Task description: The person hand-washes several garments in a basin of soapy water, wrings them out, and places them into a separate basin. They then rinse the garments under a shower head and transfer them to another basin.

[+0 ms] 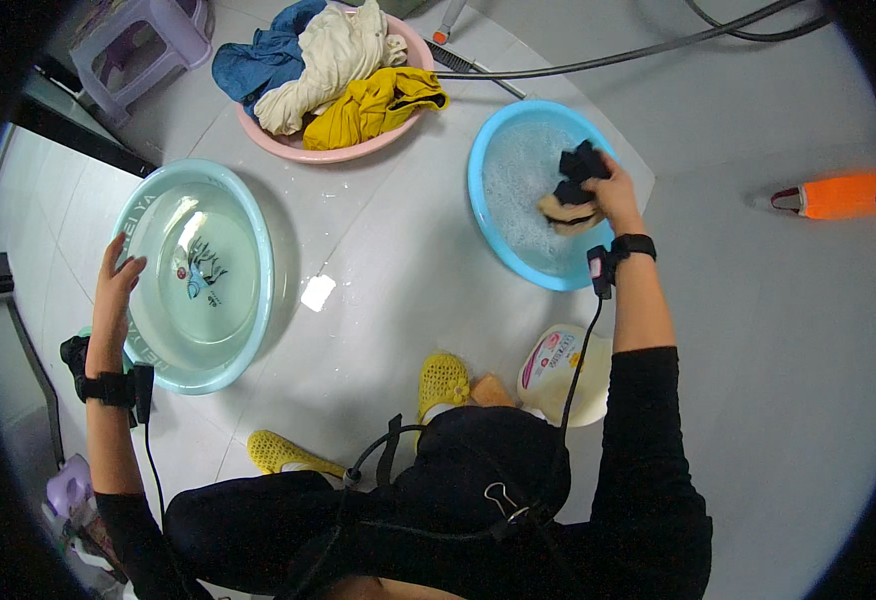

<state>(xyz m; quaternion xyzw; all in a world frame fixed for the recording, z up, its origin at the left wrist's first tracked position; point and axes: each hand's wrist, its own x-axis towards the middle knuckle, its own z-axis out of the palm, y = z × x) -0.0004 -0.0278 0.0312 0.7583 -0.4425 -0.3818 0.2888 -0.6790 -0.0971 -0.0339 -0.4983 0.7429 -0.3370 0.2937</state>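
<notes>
In the head view, my right hand (pixel 616 193) grips a bunched black-and-tan cloth item (pixel 579 169) over a bright blue plastic basin (pixel 477 172). Suds float on the water (pixel 517 187) in that basin, and the cloth's lower part is blurred. At the left, my left hand (pixel 117 281) hangs over the outer rim of a pale aqua basin (pixel 264 277), its fingers apart and holding nothing. Whether it touches the rim I cannot tell. Clear water fills that basin, with a printed picture (pixel 202 270) visible on the bottom.
A pink basin (pixel 325 156) at the back holds blue, cream and mustard garments (pixel 370 109). Beside my right arm stands a translucent jug (pixel 558 375) bearing writing. A purple stool (pixel 138 56) is at upper left, a black hose (pixel 595 70) at upper right. Wet spots dot the tiled floor (pixel 355 262).
</notes>
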